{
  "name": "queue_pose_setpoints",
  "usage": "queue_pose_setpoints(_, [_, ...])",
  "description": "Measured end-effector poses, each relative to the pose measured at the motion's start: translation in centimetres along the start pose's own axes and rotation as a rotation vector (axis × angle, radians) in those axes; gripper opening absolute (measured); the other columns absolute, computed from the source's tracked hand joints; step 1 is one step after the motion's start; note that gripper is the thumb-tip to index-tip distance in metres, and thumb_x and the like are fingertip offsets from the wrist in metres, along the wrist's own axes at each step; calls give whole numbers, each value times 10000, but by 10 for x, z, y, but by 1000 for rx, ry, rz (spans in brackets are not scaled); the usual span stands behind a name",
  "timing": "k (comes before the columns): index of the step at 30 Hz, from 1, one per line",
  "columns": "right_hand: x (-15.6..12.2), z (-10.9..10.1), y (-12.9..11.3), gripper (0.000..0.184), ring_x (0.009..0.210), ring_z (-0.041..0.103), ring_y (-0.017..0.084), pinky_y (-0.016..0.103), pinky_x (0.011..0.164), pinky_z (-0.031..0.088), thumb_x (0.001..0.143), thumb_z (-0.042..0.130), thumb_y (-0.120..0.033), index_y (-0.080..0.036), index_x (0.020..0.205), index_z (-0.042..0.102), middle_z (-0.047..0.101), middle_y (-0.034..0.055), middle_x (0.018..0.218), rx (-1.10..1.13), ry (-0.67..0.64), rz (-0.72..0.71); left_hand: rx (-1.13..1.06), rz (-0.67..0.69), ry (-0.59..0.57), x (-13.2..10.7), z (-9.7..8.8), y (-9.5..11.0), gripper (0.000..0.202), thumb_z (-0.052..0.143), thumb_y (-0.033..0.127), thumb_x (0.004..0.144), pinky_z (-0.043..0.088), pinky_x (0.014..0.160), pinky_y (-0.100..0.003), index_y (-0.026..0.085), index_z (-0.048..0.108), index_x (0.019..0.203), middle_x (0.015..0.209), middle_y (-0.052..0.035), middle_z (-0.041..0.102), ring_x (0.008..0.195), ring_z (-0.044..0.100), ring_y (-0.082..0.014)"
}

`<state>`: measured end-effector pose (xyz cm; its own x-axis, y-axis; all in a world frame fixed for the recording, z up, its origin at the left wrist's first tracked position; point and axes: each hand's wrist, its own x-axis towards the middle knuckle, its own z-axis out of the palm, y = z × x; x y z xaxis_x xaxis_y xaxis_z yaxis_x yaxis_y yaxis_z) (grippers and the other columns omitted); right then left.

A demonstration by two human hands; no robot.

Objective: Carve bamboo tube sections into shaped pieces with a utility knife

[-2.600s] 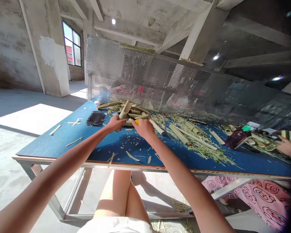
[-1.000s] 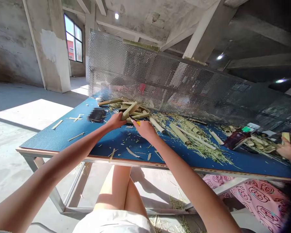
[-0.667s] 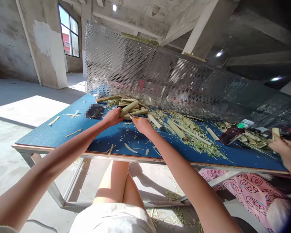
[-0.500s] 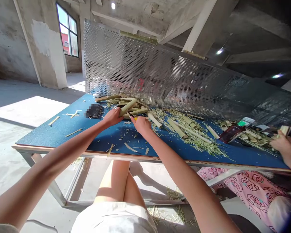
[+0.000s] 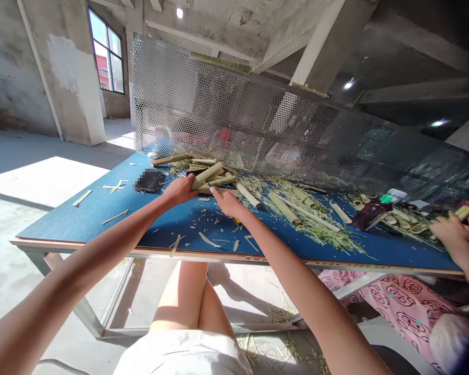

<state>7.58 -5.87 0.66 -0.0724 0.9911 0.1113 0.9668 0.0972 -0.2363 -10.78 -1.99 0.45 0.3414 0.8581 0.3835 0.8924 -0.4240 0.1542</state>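
My left hand point(image 5: 180, 188) is closed around the near end of a split bamboo piece point(image 5: 208, 176), which tilts up and away over the table. My right hand point(image 5: 227, 202) grips a knife point(image 5: 237, 222); a bit of its yellow handle shows below the wrist, and the rest is mostly covered by the fingers. The thin dark tip of the knife meets or nearly meets the right side of the bamboo; contact is too small to make out. Behind both hands lies a heap of bamboo strips point(image 5: 172, 159), partly hidden by the held piece.
A black phone-like object point(image 5: 149, 180), partly blurred out, rests on the blue table point(image 5: 74, 221). Bamboo pieces point(image 5: 284, 208) and shavings point(image 5: 336, 237) spread rightward to a dark red bottle point(image 5: 371, 214). Behind stands a perforated metal panel point(image 5: 258, 114). A co-worker's hand point(image 5: 449, 229) holds bamboo at right.
My right hand has drawn slightly down and toward me along the bamboo, and its wrist has turned, showing the yellow handle below it. My left hand keeps its hold. The view has shifted slightly.
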Motion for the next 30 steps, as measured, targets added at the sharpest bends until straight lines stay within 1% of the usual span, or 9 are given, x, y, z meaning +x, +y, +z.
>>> queue_pose_setpoints(3, [2,9,-5,731,876,655,286,318,714,477,872,205,-646,-78,910,664,674,226,927,-78,121,73,-6,3,-22,1,4,0,365,536,345,761,410,676,-301,118,502,1045,893,-146,644,849,622,-285])
queue_pose_setpoints(7, [7,17,-10,644,881,654,302,337,727,474,899,256,-574,-64,924,647,666,244,917,-139,242,92,-31,-37,-11,2,11,2,334,500,347,791,402,663,-280,109,505,1025,925,-156,643,853,619,-262])
queue_pose_setpoints(11, [12,14,-9,585,877,653,318,361,730,474,896,331,-540,-31,974,609,660,256,884,-175,305,72,-55,-82,-9,2,15,5,309,501,347,784,395,624,-264,116,521,989,931,-144,645,840,620,-255])
queue_pose_setpoints(14, [12,10,-6,565,904,642,334,378,744,466,898,352,-516,-14,1014,584,652,267,905,-183,308,49,-70,-80,-15,1,15,7,282,512,349,772,392,612,-261,130,543,948,893,-125,650,815,624,-247])
queue_pose_setpoints(16, [10,9,-4,569,894,644,320,358,730,466,900,327,-533,-42,987,602,658,247,910,-162,272,23,-79,-72,-11,1,15,7,273,512,348,773,392,612,-261,134,550,938,878,-118,650,807,625,-245])
queue_pose_setpoints(21, [2,6,0,745,692,655,203,265,613,468,894,72,-609,-153,789,651,684,119,751,-59,78,-69,-86,-50,13,1,13,2,316,527,365,770,397,625,-274,132,546,982,906,-127,646,836,623,-267])
queue_pose_setpoints(24, [1,4,0,850,551,622,162,251,559,464,865,-58,-611,-161,781,658,665,87,654,-13,3,-76,-84,-39,23,1,11,0,332,544,367,762,392,621,-276,139,535,1004,878,-119,650,821,626,-267])
queue_pose_setpoints(27, [3,3,-5,778,712,661,215,279,632,475,892,45,-599,-120,847,656,684,154,792,-20,63,-28,-88,-61,49,1,9,3,362,543,372,763,389,621,-279,133,513,1033,870,-122,652,816,626,-267])
queue_pose_setpoints(30, [7,2,-13,648,862,653,292,326,702,470,907,211,-570,-74,936,627,668,223,904,-117,256,55,-106,-97,97,1,6,7,356,496,373,794,388,621,-279,130,490,1054,919,-130,648,838,623,-259])
